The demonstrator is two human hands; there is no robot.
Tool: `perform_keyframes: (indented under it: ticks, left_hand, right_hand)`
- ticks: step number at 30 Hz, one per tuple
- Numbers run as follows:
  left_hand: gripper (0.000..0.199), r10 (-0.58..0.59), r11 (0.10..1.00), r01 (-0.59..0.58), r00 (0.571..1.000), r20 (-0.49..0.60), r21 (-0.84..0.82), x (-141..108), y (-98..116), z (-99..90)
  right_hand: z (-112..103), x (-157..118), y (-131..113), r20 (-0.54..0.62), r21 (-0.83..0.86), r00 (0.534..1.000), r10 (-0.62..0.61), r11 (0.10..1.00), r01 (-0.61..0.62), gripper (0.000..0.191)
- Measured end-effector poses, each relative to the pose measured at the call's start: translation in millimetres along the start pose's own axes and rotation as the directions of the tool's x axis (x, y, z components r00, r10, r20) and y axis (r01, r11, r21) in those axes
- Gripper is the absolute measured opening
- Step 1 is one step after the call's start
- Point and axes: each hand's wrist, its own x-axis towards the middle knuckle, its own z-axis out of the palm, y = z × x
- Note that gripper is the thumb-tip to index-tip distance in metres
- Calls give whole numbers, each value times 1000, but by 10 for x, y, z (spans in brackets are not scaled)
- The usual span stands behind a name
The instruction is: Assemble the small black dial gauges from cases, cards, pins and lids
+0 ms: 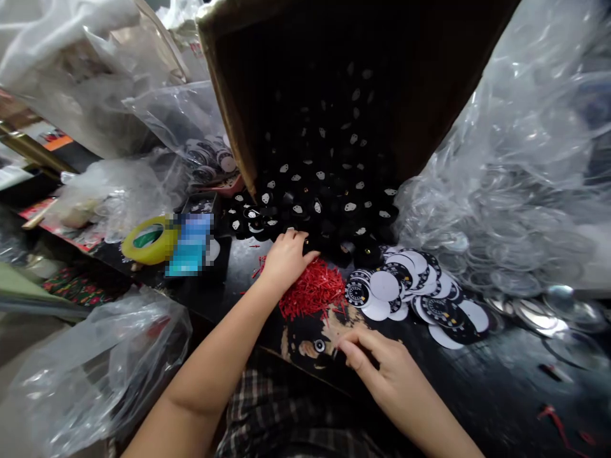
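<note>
My left hand (287, 256) reaches over a pile of thin red plastic pieces (315, 292) to the near edge of a heap of black round parts (329, 216). Its thumb is stretched apart from the fingers, beside a black part with a small gold dot; some fingertips are hidden. Lower down, my right hand (377, 362) is closed in a pinch above the worn table edge. What the pinch holds, if anything, is too small to make out. Just left of those fingertips is a small round white-and-black piece (319, 345) on the bare patch.
Printed black-and-white dial discs (384, 286) lie spread on the right, before stacked transparent round covers (506, 229) in plastic. A large open box (229, 108) stands behind the black parts. Yellow tape (151, 240) and a plastic bag (105, 375) are on the left.
</note>
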Motion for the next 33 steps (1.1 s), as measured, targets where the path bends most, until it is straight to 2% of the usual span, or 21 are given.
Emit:
perform_keyframes:
  ticks: [3, 5, 6, 7, 8, 9, 10, 11, 12, 13, 15, 17, 19, 22, 24, 26, 29, 31, 33]
  left_hand:
    - [38, -28, 997, 28, 1000, -4, -66, 32, -108, -30]
    - [41, -59, 991, 54, 998, -33, -120, -65, -139, -112]
    - [42, -92, 973, 79, 994, -51, -219, -145, -129, -155]
    - [41, -147, 917, 116, 988, -53, -381, -243, -101, -193]
    - [40, -218, 797, 167, 976, -18, -581, -358, -56, -221]
    - [37, -291, 594, 230, 955, 61, -771, -486, 2, -238]
    - [34, -342, 342, 299, 923, 178, -891, -620, 68, -242]
    - [32, -363, 111, 366, 880, 305, -924, -755, 136, -236]
    - [31, -363, -54, 423, 836, 412, -905, -882, 201, -220]
    - [30, -358, -165, 467, 792, 494, -869, -996, 259, -198]
    - [30, -357, -283, 520, 723, 591, -806, -1170, 349, -146]
    - [30, -350, -324, 558, 680, 644, -764, -1267, 404, -96]
    - [31, -331, -337, 586, 659, 676, -737, -1308, 442, -54]
    - [34, -301, -347, 579, 676, 672, -738, -1323, 496, -1]
    - [34, -269, -357, 570, 695, 666, -740, -1327, 532, 28]
    - [30, -237, -360, 563, 716, 657, -744, -1329, 558, 48]
    - [25, -290, -346, 516, 735, 612, -784, -1318, 567, 48]
    - [24, -351, -323, 495, 729, 588, -807, -1306, 561, 32]
    - [26, -374, -294, 503, 722, 582, -813, -1298, 554, 16]
  right_hand:
    - [-88, -7, 162, -28, -66, 999, 34, 997, -36, 29]
    - [-155, 90, 262, -116, -171, 993, 24, 984, -44, 27]
    - [-182, 164, 300, -171, -256, 985, 12, 965, -56, 24]
    - [-203, 246, 328, -213, -357, 977, -3, 931, -75, 24]
    - [-216, 330, 344, -234, -462, 972, -19, 882, -94, 27]
    - [-223, 408, 347, -237, -556, 971, -30, 824, -110, 33]
    - [-226, 474, 342, -234, -628, 972, -34, 768, -125, 37]
    - [-229, 523, 332, -231, -671, 972, -31, 729, -136, 37]
    - [-236, 554, 323, -235, -681, 972, -26, 718, -145, 34]
    - [-250, 566, 318, -250, -657, 968, -17, 737, -156, 28]
    - [-302, 544, 328, -297, -533, 954, 36, 823, -197, 18]
    - [-376, 483, 362, -325, -373, 940, 101, 900, -226, 17]
    - [-442, 409, 398, -330, -230, 935, 132, 949, -215, 26]
    - [-448, 313, 406, -405, -67, 910, 90, 989, -128, 28]
    - [-373, 269, 368, -446, 72, 888, 112, 993, -89, 26]
    - [-261, 245, 302, -378, 326, 901, 212, 942, -84, 25]
    - [-107, 238, 191, -142, 696, 936, 323, 705, -137, 34]
    - [-52, 243, 144, -44, 784, 949, 313, 600, -162, 41]
    - [-36, 240, 134, 2, 791, 953, 303, 583, -187, 34]
